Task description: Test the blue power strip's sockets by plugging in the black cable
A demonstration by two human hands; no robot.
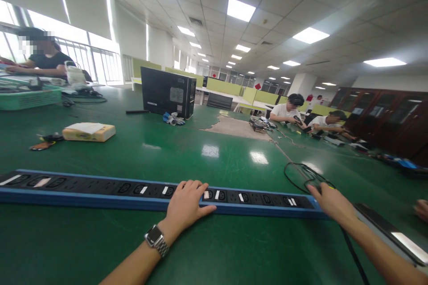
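A long power strip (194, 208) with a blue casing and a black socket face lies across the green table, sockets up. White labels sit beside several sockets. My left hand (185, 202), with a watch on its wrist, is laid over the middle of the strip, fingers bent over the far edge and thumb along the near side. At the strip's right end is my right hand (332, 200), thumb pointing left and fingers curled; what they hold is hidden. A black cable (286, 171) loops just beyond it, and more cable runs below that wrist.
Beyond the strip are a tissue pack (89, 132), keys (43, 142), a black computer case (167, 91) and gloves (174, 119). A green basket (30, 98) stands far left. A dark flat device (389, 231) lies by my right forearm. Another person's hand (421, 209) shows at the right edge; several people sit around.
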